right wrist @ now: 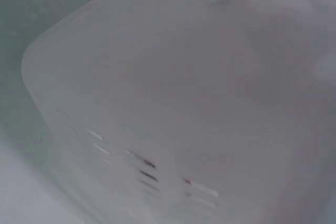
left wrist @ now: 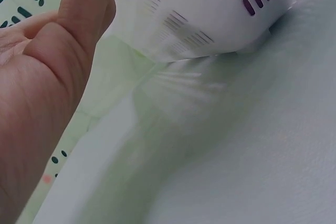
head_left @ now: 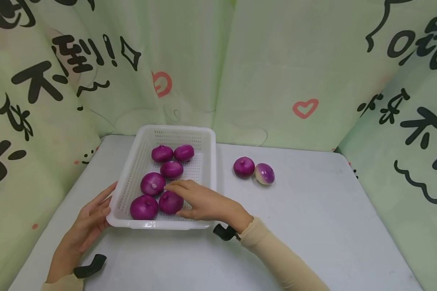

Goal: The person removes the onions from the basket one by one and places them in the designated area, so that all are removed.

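Observation:
A white slotted basket (head_left: pixel 178 128) stands on the grey table and holds several purple onions. My right hand (head_left: pixel 172 200) reaches into its near right corner, with fingers over and thumb under the front onion (head_left: pixel 169 203). Beside that one lies another onion (head_left: pixel 143 207). My left hand (head_left: pixel 100 208) rests open against the basket's near left corner. The left wrist view shows the thumb (left wrist: pixel 86 3) next to the basket wall (left wrist: pixel 199 9). A blurred close-up of the basket's wall (right wrist: pixel 157 103) fills the right wrist view.
Two more onions lie on the table (head_left: pixel 313 210) right of the basket: a purple one (head_left: pixel 244 167) and a paler one (head_left: pixel 264 173), touching. Green printed cloth walls (head_left: pixel 276 60) close in the table on three sides.

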The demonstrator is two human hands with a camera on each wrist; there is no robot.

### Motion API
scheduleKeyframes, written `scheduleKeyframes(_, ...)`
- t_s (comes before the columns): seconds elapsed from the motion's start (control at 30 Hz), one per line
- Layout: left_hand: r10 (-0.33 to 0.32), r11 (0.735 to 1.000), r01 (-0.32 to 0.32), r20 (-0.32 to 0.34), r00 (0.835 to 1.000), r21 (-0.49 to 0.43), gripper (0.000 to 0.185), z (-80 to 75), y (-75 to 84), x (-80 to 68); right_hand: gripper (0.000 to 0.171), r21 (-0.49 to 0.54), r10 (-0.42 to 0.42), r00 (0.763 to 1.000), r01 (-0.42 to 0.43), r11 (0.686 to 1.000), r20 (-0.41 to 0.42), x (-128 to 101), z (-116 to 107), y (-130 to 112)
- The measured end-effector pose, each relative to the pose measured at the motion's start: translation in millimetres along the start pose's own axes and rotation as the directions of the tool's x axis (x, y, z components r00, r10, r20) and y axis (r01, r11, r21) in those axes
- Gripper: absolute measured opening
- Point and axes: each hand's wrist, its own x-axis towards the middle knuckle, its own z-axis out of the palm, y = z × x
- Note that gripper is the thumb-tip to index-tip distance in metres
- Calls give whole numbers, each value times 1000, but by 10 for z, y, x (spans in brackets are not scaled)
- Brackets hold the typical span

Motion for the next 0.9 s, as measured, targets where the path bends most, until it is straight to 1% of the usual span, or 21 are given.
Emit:
scheduleKeyframes(0.17,12,999,-11,29,1000,-31,64,-8,-5,-4,72,-74,1,999,2,997,35,44,73,-33)
scheduleKeyframes(0.3,20,1000,-19,37,999,-21,63,-19,-12,0,74,-123,13,999,-7,992,45,83,107,-35)
scheduleKeyframes(0.57,-16,1000,16,-17,1000,24,62,-18,5,-7,74,-186,47,996,-32,982,76,168,157,-24)
scheduleKeyframes(0.67,-15,999,16,-17,1000,31,61,-13,12,-11,73,-208,67,994,-49,977,81,199,173,-19)
scheduleKeyframes(0.9,-18,999,18,-13,1000,41,62,-12,7,-8,74,-236,142,985,-115,965,102,269,190,-27)
